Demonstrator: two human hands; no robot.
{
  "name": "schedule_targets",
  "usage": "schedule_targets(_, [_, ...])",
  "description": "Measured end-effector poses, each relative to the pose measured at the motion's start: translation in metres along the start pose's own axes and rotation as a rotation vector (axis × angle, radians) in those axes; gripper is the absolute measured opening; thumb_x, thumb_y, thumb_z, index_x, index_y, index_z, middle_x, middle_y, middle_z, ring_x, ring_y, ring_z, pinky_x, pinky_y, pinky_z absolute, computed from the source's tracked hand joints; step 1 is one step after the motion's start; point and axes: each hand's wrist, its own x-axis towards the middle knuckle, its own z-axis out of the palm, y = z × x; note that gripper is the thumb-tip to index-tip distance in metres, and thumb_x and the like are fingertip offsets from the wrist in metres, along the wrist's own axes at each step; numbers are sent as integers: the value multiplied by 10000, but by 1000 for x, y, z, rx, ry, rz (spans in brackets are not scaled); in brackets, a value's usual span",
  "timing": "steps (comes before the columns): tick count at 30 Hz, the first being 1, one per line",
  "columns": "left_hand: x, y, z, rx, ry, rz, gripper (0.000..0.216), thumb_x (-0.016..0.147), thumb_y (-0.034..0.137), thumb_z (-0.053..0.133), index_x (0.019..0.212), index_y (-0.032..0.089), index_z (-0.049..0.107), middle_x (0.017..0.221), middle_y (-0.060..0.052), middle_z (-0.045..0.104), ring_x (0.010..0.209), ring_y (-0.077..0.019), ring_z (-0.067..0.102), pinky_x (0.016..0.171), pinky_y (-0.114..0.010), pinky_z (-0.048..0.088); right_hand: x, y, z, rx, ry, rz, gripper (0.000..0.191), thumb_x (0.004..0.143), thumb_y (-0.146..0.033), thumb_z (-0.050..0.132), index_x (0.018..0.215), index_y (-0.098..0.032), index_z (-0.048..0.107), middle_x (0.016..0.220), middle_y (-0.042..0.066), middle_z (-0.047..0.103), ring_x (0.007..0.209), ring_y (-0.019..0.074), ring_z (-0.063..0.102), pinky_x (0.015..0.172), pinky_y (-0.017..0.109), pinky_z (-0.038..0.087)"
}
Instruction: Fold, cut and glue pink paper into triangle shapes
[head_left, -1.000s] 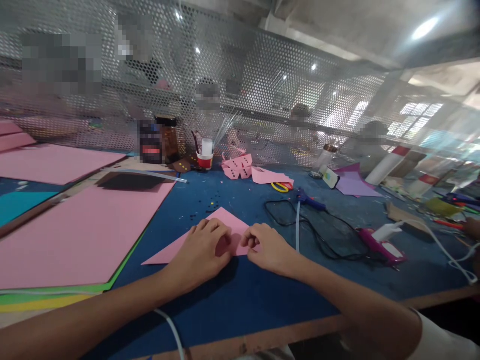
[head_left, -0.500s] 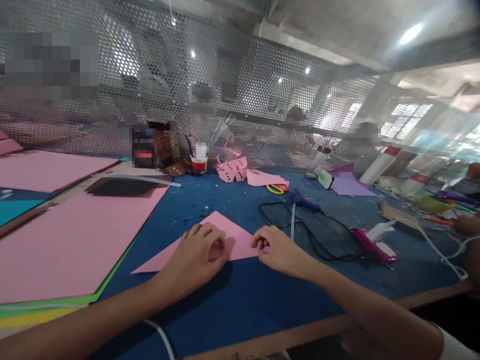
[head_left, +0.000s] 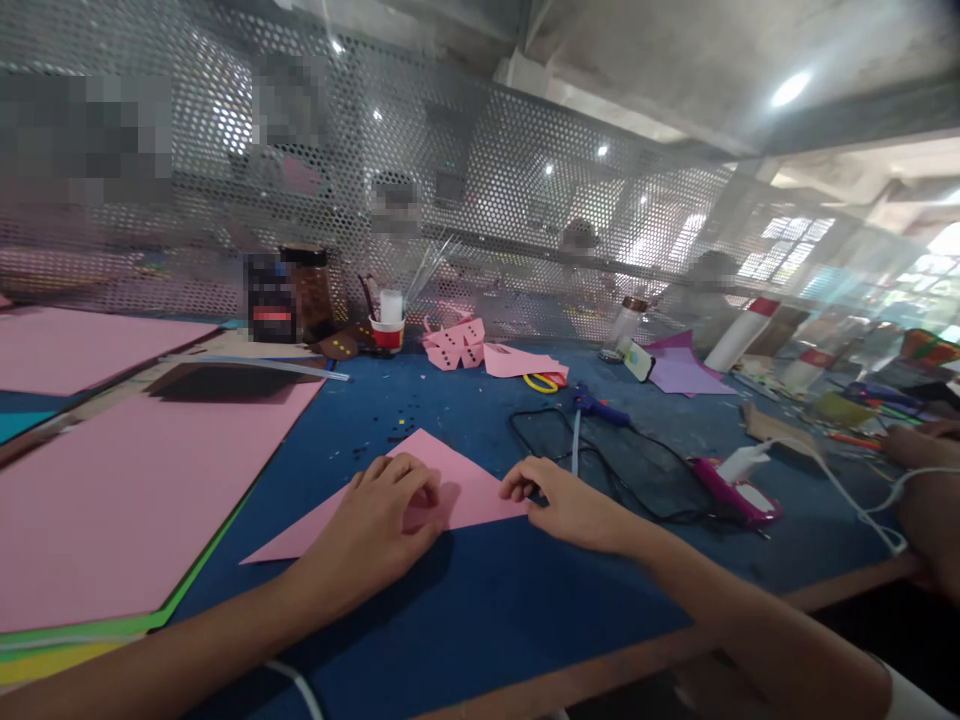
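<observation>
Lightly, half-open left hand point(head_left: 384, 518) and right hand point(head_left: 561, 502) touch pink paper point(head_left: 474, 490). Room separates it from the counter's front edge point(head_left: 570, 677).

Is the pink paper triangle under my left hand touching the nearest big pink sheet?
Apart. The head view shows a strip of blue tabletop between the pink paper triangle and the big pink sheet.

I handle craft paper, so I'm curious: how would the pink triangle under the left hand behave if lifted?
The pink triangle is probably light, looking like thin paper. Its straight edges suggest some stiffness, though its long left corner might droop. The left hand resting on it would likely hold it down.
</observation>
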Motion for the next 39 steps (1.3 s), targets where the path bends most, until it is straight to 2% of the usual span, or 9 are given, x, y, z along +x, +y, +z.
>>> schedule_targets(12, [0, 0, 1, 2, 3, -9, 240, 939, 463, 533, 863, 241, 580, 982, -28, 649, 953, -251, 541, 859, -408, 403, -1, 0, -12, 37, -88, 0, 606, 629, 113, 381, 1071, -181, 673, 1098, 42, 672, 981, 142, 617, 861, 282, 468])
schedule_targets(15, [0, 0, 1, -7, 7, -7, 240, 948, 461, 521, 878, 240, 582, 990, -30, 648, 955, -251, 540, 857, -409, 405, 1, -6, -13, -5, -3, 13, 548, 680, 107, 378, 1036, -175, 684, 1061, 46, 687, 974, 147, 623, 866, 289, 465])
schedule_targets(18, [1, -2, 3, 12, 11, -3, 218, 942, 446, 529, 908, 243, 601, 1006, -40, 644, 959, -261, 540, 853, -417, 404, 8, -21, -7, -77, 168, -62, 393, 784, 41, 449, 980, -189, 700, 1020, 37, 689, 991, 160, 609, 887, 293, 449])
schedule_targets(22, [0, -2, 6, 52, -10, -29, 127, 869, 350, 589, 930, 240, 604, 1041, -49, 634, 973, -279, 534, 840, -425, 404, 22, -34, 14, 11, 71, -139, 276, 847, -52, 516, 971, -207, 708, 985, 13, 690, 838, 126, 613, 764, 244, 455])
schedule_targets(24, [-1, 0, 7, 68, -13, -45, 134, 832, 307, 605, 947, 240, 602, 1060, -50, 627, 989, -284, 531, 848, -429, 403, 28, -31, 26, 2, 34, -133, 280, 831, -48, 527, 964, -206, 716, 940, 9, 682, 803, 123, 607, 738, 241, 444])
schedule_targets(27, [-1, 2, 9, 75, -18, -64, 169, 792, 273, 612, 958, 242, 599, 1073, -48, 619, 1003, -286, 525, 859, -434, 402, 32, -22, 37, -6, 56, -142, 272, 830, -49, 533, 962, -205, 713, 938, 9, 670, 809, 123, 600, 737, 242, 434])
schedule_targets(31, [-1, 3, 8, 58, -43, -78, 217, 755, 219, 591, 971, 243, 594, 1082, -49, 614, 1006, -286, 519, 875, -442, 405, 29, -15, 40, 15, 91, -173, 255, 839, -40, 529, 952, -197, 696, 936, 11, 660, 812, 120, 592, 743, 239, 433])
schedule_targets(39, [-2, -5, 1, -7, -95, -19, 309, 729, 165, 561, 1025, 246, 595, 1125, -50, 621, 1037, -277, 518, 925, -445, 409, 28, -18, 39, 19, 74, -160, 276, 836, -26, 532, 968, -199, 702, 946, 16, 658, 809, 121, 588, 736, 240, 432])
